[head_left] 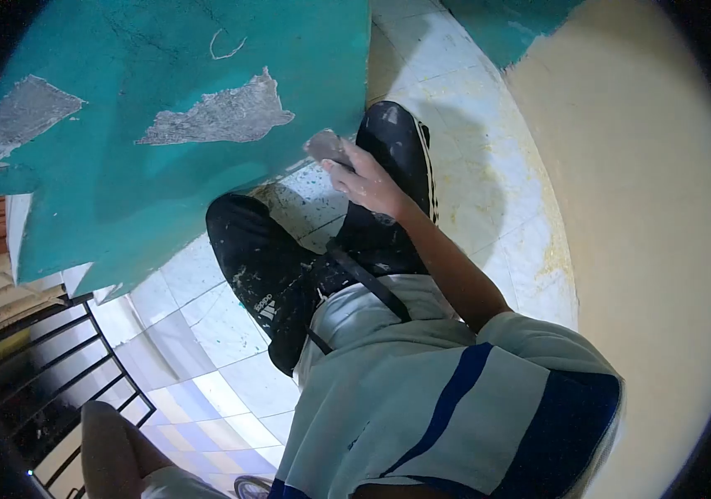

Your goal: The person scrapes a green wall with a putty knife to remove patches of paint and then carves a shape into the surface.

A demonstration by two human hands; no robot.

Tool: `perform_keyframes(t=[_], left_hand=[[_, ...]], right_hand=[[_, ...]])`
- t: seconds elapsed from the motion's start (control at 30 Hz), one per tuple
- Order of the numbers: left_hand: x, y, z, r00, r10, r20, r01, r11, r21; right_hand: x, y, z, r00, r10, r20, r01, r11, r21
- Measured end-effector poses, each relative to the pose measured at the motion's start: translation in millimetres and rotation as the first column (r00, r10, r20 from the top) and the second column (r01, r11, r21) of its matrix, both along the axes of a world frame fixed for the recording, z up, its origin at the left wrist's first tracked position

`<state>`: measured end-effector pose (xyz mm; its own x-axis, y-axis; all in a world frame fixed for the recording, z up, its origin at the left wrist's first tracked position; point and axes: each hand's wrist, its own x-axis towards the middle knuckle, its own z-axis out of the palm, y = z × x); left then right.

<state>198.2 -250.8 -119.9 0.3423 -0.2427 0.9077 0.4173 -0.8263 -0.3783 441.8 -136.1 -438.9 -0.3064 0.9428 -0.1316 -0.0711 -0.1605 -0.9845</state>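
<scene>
My right hand (365,179) is closed around a small grey flat piece (324,145), thumb and fingers pinching its lower end. I cannot tell whether it is a scraper blade or folded sandpaper. Its upper edge overlaps the lower part of the teal wall (164,191) in this view. On that wall, bare grey patches (222,112) show where paint is gone, and a thin white curl (226,46) sits higher up. My left arm (114,449) is bent at the lower left, its hand out of view.
My bent legs in dark, paint-spotted trousers (260,266) straddle light floor tiles (301,200) scattered with flakes. A cream wall (638,208) curves along the right. At the lower left stands a black metal railing (102,333) beside wooden steps or slats (6,303).
</scene>
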Motion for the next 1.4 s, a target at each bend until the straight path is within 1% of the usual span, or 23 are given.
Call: perform_keyframes(t=[0.03, 0.13, 0.17, 0.23, 0.3, 0.37, 0.47, 0.5, 0.53, 0.6, 0.7, 0.73, 0.77, 0.83, 0.9, 0.93, 1.0, 1.07, 1.13, 1.23, 1.33, 1.37, 1.4], left_hand=[[8, -3, 2, 0.999, -0.041, -0.02, 0.041, 0.999, -0.016], [25, -9, 1, 0.991, -0.126, -0.037, 0.124, 0.991, -0.045], [29, -10, 2, 0.989, -0.144, -0.043, 0.142, 0.988, -0.054], [34, -14, 4, 0.983, -0.18, -0.042, 0.178, 0.983, -0.047], [39, -14, 4, 0.978, -0.205, -0.028, 0.203, 0.978, -0.041], [41, -19, 10, 0.975, -0.219, -0.017, 0.219, 0.975, -0.035], [47, -22, 14, 0.973, -0.228, 0.029, 0.229, 0.972, -0.054], [51, -23, 15, 0.971, -0.232, 0.056, 0.235, 0.97, -0.061], [51, -23, 15, 0.967, -0.231, 0.108, 0.24, 0.968, -0.074], [53, -22, 13, 0.945, -0.235, 0.229, 0.265, 0.958, -0.111], [51, -17, 5, 0.831, -0.194, 0.521, 0.35, 0.91, -0.22], [52, -12, -1, 0.774, -0.162, 0.612, 0.391, 0.883, -0.26], [54, -4, -8, 0.707, -0.093, 0.701, 0.43, 0.843, -0.322], [58, 21, -30, 0.548, 0.082, 0.832, 0.563, 0.7, -0.44], [57, 59, -65, 0.46, 0.261, 0.849, 0.689, 0.498, -0.526], [50, 83, -92, 0.55, 0.165, 0.819, 0.722, 0.398, -0.566], [56, 117, -124, 0.546, 0.24, 0.802, 0.725, 0.344, -0.597], [66, 136, -155, 0.549, 0.394, 0.737, 0.746, 0.167, -0.645], [84, 147, -169, 0.657, 0.509, 0.557, 0.645, 0.004, -0.764], [98, 163, -200, 0.666, 0.484, 0.568, 0.678, -0.075, -0.732], [107, 176, -210, 0.597, 0.475, 0.647, 0.767, -0.1, -0.634], [104, 183, -218, 0.624, 0.408, 0.666, 0.765, -0.147, -0.627], [106, 188, -217, 0.575, 0.361, 0.735, 0.816, -0.183, -0.548]], right_hand=[[2, -1, -4, 0.995, -0.016, -0.101, 0.011, 0.999, -0.041], [11, 4, -7, 0.999, -0.009, -0.045, 0.009, 1.0, -0.005], [14, 7, -4, 1.0, 0.013, 0.022, -0.012, 1.0, -0.024], [14, 11, -12, 0.993, 0.0, 0.121, -0.026, 0.977, 0.21], [21, 19, -6, 0.994, -0.001, 0.106, -0.024, 0.97, 0.241], [17, 25, 9, 0.998, 0.033, -0.058, -0.029, 0.998, 0.059], [2, 36, 54, 0.999, -0.029, -0.036, 0.031, 0.998, 0.053], [1, 38, 68, 0.999, -0.024, 0.022, 0.022, 0.996, 0.085], [-2, 43, 69, 0.994, -0.084, 0.069, 0.066, 0.97, 0.232], [-13, 56, 69, 0.965, -0.221, 0.14, 0.121, 0.851, 0.51], [-22, 72, 74, 0.852, -0.475, 0.221, 0.157, 0.635, 0.756], [-23, 74, 79, 0.859, -0.461, 0.222, 0.148, 0.638, 0.755], [-24, 75, 85, 0.865, -0.448, 0.224, 0.136, 0.641, 0.756], [-26, 80, 93, 0.869, -0.423, 0.257, 0.101, 0.661, 0.744], [-27, 84, 93, 0.862, -0.39, 0.324, 0.048, 0.699, 0.713], [-26, 85, 95, 0.857, -0.399, 0.325, 0.046, 0.688, 0.725], [-28, 87, 99, 0.851, -0.417, 0.319, 0.046, 0.664, 0.747], [-30, 91, 93, 0.823, -0.449, 0.348, 0.042, 0.659, 0.751], [-31, 93, 93, 0.823, -0.445, 0.353, 0.034, 0.659, 0.751], [-31, 93, 97, 0.855, -0.399, 0.332, 0.014, 0.658, 0.753], [-32, 91, 100, 0.87, -0.398, 0.29, 0.037, 0.64, 0.767], [-35, 90, 99, 0.876, -0.404, 0.264, 0.065, 0.641, 0.765], [-37, 90, 98, 0.881, -0.41, 0.237, 0.093, 0.64, 0.762]])
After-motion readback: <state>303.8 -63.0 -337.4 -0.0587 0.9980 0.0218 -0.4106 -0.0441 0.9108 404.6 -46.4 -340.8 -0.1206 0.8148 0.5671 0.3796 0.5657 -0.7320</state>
